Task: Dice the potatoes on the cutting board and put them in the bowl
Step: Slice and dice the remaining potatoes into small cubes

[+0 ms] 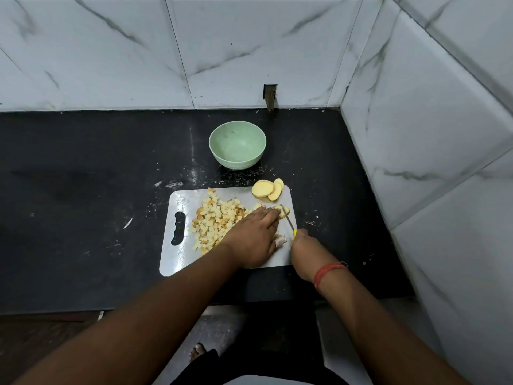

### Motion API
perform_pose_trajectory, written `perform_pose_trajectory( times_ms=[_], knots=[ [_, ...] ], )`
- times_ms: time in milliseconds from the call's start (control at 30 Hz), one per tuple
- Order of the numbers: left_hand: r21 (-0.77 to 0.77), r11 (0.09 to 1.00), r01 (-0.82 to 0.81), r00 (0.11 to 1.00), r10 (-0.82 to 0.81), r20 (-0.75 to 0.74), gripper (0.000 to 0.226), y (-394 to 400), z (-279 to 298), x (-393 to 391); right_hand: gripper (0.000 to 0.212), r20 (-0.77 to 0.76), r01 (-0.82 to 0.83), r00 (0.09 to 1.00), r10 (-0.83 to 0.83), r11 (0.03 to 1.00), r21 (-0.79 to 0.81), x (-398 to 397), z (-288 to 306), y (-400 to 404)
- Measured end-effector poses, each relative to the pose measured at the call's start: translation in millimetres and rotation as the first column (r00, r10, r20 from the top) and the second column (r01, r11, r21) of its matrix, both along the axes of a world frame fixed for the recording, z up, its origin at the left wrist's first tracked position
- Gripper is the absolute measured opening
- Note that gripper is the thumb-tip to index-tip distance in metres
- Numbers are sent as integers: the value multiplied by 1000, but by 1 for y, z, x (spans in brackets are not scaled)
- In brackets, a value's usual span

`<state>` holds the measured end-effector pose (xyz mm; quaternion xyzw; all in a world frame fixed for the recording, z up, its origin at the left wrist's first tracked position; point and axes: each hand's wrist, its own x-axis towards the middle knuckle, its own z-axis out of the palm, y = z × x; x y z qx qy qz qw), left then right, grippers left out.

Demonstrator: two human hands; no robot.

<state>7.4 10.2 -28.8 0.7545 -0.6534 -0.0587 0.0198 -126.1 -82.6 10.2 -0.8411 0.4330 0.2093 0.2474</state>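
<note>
Left hand (254, 236) lying flat, fingers (270, 215) straight, pressing potato piece (285, 213) onto right side of cutting board (177, 201). Right hand (304, 245) gripping knife (287, 220), blade cutting into piece just beside fingertips. Potato likely firm, wet, slippery; pinning from top, back from blade, seeming safest. Diced heap (215, 220) sitting mid-board; bowl (238, 162) standing beyond board.

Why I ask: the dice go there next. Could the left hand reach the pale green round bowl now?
Probably yes. The left hand steadies a yellow potato piece, and only black countertop lies between the grey cutting board and the pale green bowl.
</note>
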Motion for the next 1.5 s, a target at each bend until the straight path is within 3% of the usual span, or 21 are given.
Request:
perform_pose_trajectory(
  times_ms=[233, 467, 767, 1133, 1400, 1500],
  knots=[
    [42, 998, -39, 999, 40, -30, 73, 1, 0, -3, 33, -5, 14, 1000, -14, 1000, -4, -35, -5, 16],
    [9, 994, -113, 993, 114, -28, 73, 9, -6, -7, 20, 205, 22, 979, -12, 999, -50, -26, 9, 12],
    [66, 988, -139, 990, 140, -3, 65, 8, -2, -2, 30, 67, 23, 998, -21, 999, -33, 1, 4, 7],
    [112, 983, -147, 989, 143, 45, 65, 9, 2, -6, 58, -89, -11, 996, 10, 1000, -4, 13, 6, 9],
    [139, 971, -196, 977, 181, 111, 67, 6, 7, -13, 38, -60, 5, 998, -4, 1000, 14, -28, 0, 16],
    [106, 975, -197, 974, 183, 132, 71, 8, 8, -17, 26, 26, -72, 997, 71, 995, 62, -45, 14, 9]
  ],
)
